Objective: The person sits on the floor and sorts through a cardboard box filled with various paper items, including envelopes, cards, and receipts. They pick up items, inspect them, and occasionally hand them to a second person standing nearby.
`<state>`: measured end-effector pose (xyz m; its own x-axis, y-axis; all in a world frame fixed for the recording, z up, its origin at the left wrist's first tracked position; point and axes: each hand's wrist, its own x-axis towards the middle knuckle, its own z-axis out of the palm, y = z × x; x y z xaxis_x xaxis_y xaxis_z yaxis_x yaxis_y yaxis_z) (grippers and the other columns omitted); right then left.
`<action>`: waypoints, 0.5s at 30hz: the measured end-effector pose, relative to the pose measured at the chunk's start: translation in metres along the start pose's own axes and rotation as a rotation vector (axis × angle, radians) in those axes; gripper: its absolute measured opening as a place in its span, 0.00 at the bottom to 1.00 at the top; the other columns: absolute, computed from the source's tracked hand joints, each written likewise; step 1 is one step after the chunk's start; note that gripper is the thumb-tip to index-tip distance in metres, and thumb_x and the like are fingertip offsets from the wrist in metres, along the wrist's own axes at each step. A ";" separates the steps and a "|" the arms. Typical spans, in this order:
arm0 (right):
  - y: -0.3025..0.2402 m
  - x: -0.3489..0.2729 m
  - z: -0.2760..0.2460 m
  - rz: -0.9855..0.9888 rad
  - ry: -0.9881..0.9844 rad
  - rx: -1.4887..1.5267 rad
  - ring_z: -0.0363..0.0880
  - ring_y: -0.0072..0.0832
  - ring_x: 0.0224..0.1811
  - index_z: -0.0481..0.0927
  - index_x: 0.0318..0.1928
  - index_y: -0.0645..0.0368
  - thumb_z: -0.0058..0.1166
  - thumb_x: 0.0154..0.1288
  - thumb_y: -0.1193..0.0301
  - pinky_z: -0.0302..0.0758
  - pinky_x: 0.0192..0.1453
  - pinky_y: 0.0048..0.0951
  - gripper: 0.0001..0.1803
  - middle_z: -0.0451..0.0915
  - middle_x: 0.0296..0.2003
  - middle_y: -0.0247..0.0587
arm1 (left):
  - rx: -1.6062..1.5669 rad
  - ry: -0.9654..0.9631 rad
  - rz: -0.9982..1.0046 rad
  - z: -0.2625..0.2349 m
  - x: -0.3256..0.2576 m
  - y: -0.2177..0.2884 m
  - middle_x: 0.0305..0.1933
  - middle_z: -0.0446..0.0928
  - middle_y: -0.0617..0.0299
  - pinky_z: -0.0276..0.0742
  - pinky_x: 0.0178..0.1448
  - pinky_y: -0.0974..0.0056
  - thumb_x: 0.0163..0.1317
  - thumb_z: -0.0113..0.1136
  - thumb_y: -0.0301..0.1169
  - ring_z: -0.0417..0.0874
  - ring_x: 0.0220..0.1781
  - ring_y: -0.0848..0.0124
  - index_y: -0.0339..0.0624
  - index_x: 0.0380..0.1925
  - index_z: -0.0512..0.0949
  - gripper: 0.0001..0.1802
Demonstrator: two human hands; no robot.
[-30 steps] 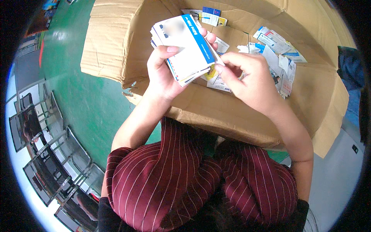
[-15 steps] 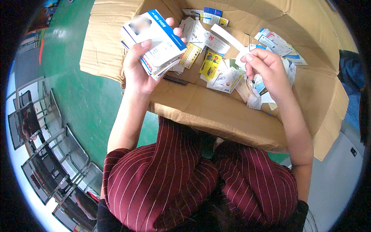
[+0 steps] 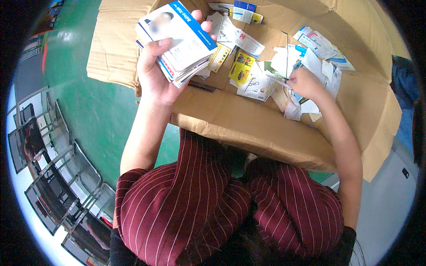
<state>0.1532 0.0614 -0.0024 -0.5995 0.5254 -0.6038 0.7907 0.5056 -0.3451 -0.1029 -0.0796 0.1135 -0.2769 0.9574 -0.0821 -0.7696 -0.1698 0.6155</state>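
Note:
My left hand is closed round a thick stack of cards, thumb across the top one, which is white with a blue band and a small portrait photo. The stack is held over the left side of an open cardboard box. Inside the box, my right hand pinches a narrow white paper strip, seen nearly edge-on. Loose cards and papers lie around that hand, among them a yellow card and a white card with dark lettering. A thin dark line runs up from the fingers; its kind is unclear.
More cards lie against the box's far right side, and a blue-and-white card leans at the back. The box's left flap folds outward over a green floor. Metal-framed chairs stand at the left.
My right hand has lowered among the papers, and the strip it holds has swung from pointing up and away to lying low toward the left. The card stack has shifted slightly up and left.

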 end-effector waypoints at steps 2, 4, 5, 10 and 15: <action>0.000 0.000 0.005 -0.001 0.133 -0.176 0.75 0.39 0.30 0.73 0.33 0.63 0.51 0.47 0.69 0.72 0.36 0.35 0.12 0.75 0.27 0.48 | 0.029 0.015 -0.018 0.008 -0.002 0.001 0.52 0.62 0.45 0.62 0.58 0.52 0.43 0.50 0.31 0.67 0.52 0.55 0.33 0.51 0.56 0.32; -0.015 -0.003 -0.001 -0.058 0.254 -0.151 0.74 0.42 0.36 0.73 0.36 0.63 0.53 0.47 0.68 0.72 0.40 0.37 0.15 0.75 0.33 0.50 | 0.072 0.007 -0.041 0.018 -0.001 0.002 0.53 0.61 0.47 0.59 0.59 0.54 0.42 0.53 0.33 0.66 0.51 0.58 0.32 0.52 0.56 0.35; -0.021 -0.001 0.004 -0.147 0.269 -0.116 0.70 0.40 0.44 0.70 0.43 0.59 0.54 0.46 0.68 0.70 0.45 0.36 0.21 0.71 0.41 0.51 | -0.006 -0.051 -0.048 0.019 0.001 0.002 0.53 0.61 0.47 0.60 0.59 0.54 0.42 0.52 0.33 0.66 0.51 0.57 0.32 0.52 0.56 0.34; -0.052 0.023 0.028 -0.719 0.175 -0.575 0.50 0.40 0.61 0.58 0.56 0.50 0.64 0.34 0.58 0.51 0.62 0.41 0.45 0.54 0.58 0.44 | -0.060 -0.175 -0.086 0.049 0.019 0.003 0.45 0.65 0.48 0.69 0.50 0.56 0.45 0.51 0.32 0.69 0.47 0.56 0.35 0.48 0.59 0.28; -0.050 0.045 0.061 -0.849 0.161 -0.842 0.48 0.40 0.62 0.53 0.58 0.45 0.68 0.21 0.56 0.46 0.62 0.46 0.56 0.51 0.59 0.44 | 0.104 -0.234 -0.118 0.062 0.012 0.018 0.49 0.64 0.48 0.65 0.54 0.52 0.45 0.50 0.36 0.67 0.50 0.54 0.33 0.49 0.59 0.30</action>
<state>0.0937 0.0180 -0.0563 -0.9450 -0.1415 -0.2949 -0.1554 0.9875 0.0242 -0.0846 -0.0571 0.1718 -0.0394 0.9991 0.0180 -0.7219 -0.0410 0.6908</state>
